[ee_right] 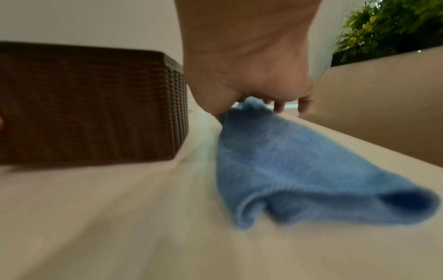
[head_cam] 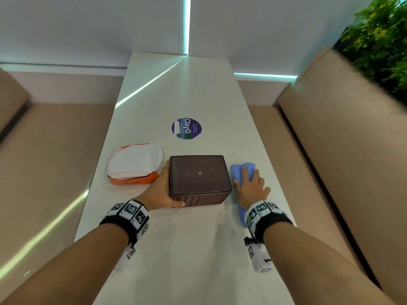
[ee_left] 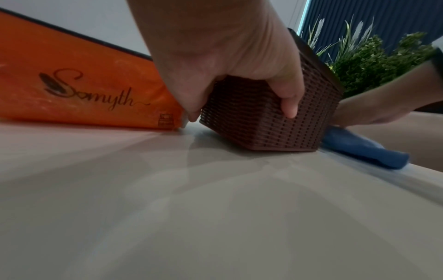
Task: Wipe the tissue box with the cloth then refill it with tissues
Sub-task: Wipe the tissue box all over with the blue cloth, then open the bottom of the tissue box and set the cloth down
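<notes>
A dark brown woven tissue box [head_cam: 199, 179] with its lid on stands in the middle of the white table [head_cam: 187, 95]. My left hand [head_cam: 169, 186] grips its near-left corner, thumb [ee_left: 290, 106] on the front wall [ee_left: 263, 128], fingers down the left side. Just left of the box lies an orange-and-white tissue pack [head_cam: 134, 164] [ee_left: 84, 91]. On the box's right a blue cloth [head_cam: 241, 170] [ee_right: 299, 170] lies on the table. My right hand [head_cam: 248, 183] [ee_right: 249, 108] sits on top of it and pinches a bunch of the fabric; the cloth's near end trails on the table.
A round blue sticker [head_cam: 186, 128] is on the table beyond the box. Beige benches [head_cam: 55, 161] [head_cam: 330, 150] run along both sides of the narrow table. Green plants [head_cam: 378, 40] stand behind the right bench. The cloth lies close to the table's right edge.
</notes>
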{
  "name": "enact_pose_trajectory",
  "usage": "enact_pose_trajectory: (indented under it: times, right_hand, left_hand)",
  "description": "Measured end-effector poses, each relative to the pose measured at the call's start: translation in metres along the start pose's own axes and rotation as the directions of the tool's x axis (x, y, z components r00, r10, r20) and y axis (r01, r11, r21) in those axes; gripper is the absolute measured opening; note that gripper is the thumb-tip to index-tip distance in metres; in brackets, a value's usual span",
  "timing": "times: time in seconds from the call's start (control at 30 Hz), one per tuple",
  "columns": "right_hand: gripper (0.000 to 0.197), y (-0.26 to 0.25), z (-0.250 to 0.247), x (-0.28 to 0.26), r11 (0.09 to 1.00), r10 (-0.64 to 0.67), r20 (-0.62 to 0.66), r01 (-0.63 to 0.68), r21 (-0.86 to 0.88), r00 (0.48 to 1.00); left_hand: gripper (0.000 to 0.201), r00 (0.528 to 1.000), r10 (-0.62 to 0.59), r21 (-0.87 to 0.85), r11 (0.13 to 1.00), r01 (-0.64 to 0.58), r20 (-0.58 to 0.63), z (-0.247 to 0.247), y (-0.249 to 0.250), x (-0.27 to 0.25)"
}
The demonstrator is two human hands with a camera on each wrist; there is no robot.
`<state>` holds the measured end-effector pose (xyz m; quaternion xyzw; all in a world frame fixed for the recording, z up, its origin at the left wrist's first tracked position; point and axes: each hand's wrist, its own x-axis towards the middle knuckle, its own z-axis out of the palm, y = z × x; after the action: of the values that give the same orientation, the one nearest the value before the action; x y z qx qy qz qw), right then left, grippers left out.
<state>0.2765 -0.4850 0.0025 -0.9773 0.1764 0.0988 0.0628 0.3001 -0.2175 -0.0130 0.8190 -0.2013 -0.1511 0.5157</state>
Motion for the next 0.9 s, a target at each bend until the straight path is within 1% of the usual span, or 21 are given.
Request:
enact_pose_trajectory:
  times: [0.03,0.1,0.17,0.27,0.37,0.4,0.47,0.5,0.53,0.57,0.6,0.63,0.67,0.7,0.73,0.77,0.8,0.83,0.9]
  right_hand:
    - [0.058,0.005,0.01,-0.001,1.0,0.0,0.098,0.002,-0.018,0.995]
    - [0.062,0.013,0.024,-0.004,1.0,-0.017,0.194,0.022,-0.022,0.981]
    - [0.063,0.016,0.037,-0.006,0.999,-0.039,0.218,0.042,-0.009,0.975]
    - [0.064,0.015,0.036,-0.007,0.999,-0.017,0.257,0.029,-0.042,0.966]
    - [0.066,0.009,0.011,-0.002,0.998,-0.005,0.34,0.026,-0.057,0.941]
    - [0.064,0.005,-0.004,0.003,0.999,-0.002,0.402,0.016,-0.033,0.915]
    - [0.053,-0.009,-0.037,0.021,1.0,0.009,0.491,-0.008,-0.004,0.871]
    - [0.049,-0.02,-0.053,0.029,1.0,0.017,0.485,-0.025,0.011,0.874]
    - [0.049,-0.031,-0.067,0.036,0.999,0.04,0.448,-0.042,-0.006,0.893]
    - [0.053,-0.045,-0.079,0.04,0.997,0.068,0.379,-0.054,-0.046,0.923]
    - [0.057,-0.06,-0.092,0.038,0.995,0.064,0.319,-0.035,-0.095,0.946]
    - [0.061,-0.075,-0.101,0.035,0.993,0.012,0.276,0.02,-0.114,0.961]
    - [0.068,-0.092,-0.11,0.03,0.989,-0.09,0.264,0.118,-0.093,0.96]
    - [0.079,-0.108,-0.117,0.024,0.967,-0.224,0.299,0.249,-0.05,0.928]
    - [0.093,-0.123,-0.123,0.016,0.932,-0.33,0.367,0.361,-0.019,0.87]
    - [0.107,-0.134,-0.12,0.011,0.896,-0.395,0.434,0.443,-0.009,0.809]
    - [0.117,-0.143,-0.114,0.009,0.864,-0.423,0.477,0.501,-0.044,0.77]
    - [0.122,-0.149,-0.105,0.005,0.828,-0.44,0.483,0.55,-0.107,0.757]
    - [0.123,-0.157,-0.084,0.0,0.757,-0.477,0.435,0.609,-0.238,0.764]
  left_hand:
    - [0.14,1.0,-0.002,-0.007,1.0,0.002,-0.005,0.001,-0.001,0.001]
    - [0.14,1.0,-0.008,-0.015,1.0,0.008,-0.01,0.001,-0.003,0.002]
    - [0.14,1.0,-0.01,-0.01,1.0,0.01,-0.015,0.0,-0.006,0.004]
    - [0.141,1.0,-0.02,-0.008,1.0,0.02,-0.003,-0.003,-0.01,0.008]
    - [0.139,1.0,-0.021,-0.008,1.0,0.022,0.008,-0.004,-0.014,0.014]
    - [0.137,1.0,-0.017,-0.003,1.0,0.017,0.009,-0.004,-0.015,0.015]
    - [0.135,1.0,-0.014,0.002,1.0,0.014,0.01,-0.005,-0.015,0.019]
    - [0.134,1.0,-0.018,0.008,1.0,0.018,0.012,-0.005,-0.015,0.02]
    - [0.134,1.0,-0.023,0.015,1.0,0.023,0.019,-0.006,-0.013,0.022]
    - [0.133,0.999,-0.025,0.018,1.0,0.024,0.026,-0.006,-0.012,0.023]
    - [0.132,0.999,-0.022,0.022,1.0,0.022,0.028,-0.007,-0.012,0.025]
    - [0.131,0.999,-0.019,0.028,0.999,0.018,0.028,-0.007,-0.012,0.026]
    - [0.129,0.999,-0.016,0.035,0.999,0.015,0.031,-0.008,-0.011,0.027]
    - [0.128,0.999,-0.02,0.039,0.999,0.018,0.035,-0.009,-0.009,0.028]
    - [0.13,0.999,-0.027,0.051,0.998,0.025,0.034,-0.009,-0.008,0.029]
    - [0.133,0.999,-0.031,0.071,0.997,0.029,0.032,-0.01,-0.008,0.03]
    - [0.136,0.999,-0.03,0.099,0.995,0.027,0.027,-0.011,-0.008,0.03]
    - [0.139,1.0,-0.023,0.12,0.993,0.021,0.017,-0.011,-0.008,0.031]
    - [0.142,1.0,-0.021,0.103,0.995,0.02,0.01,-0.009,-0.009,0.032]
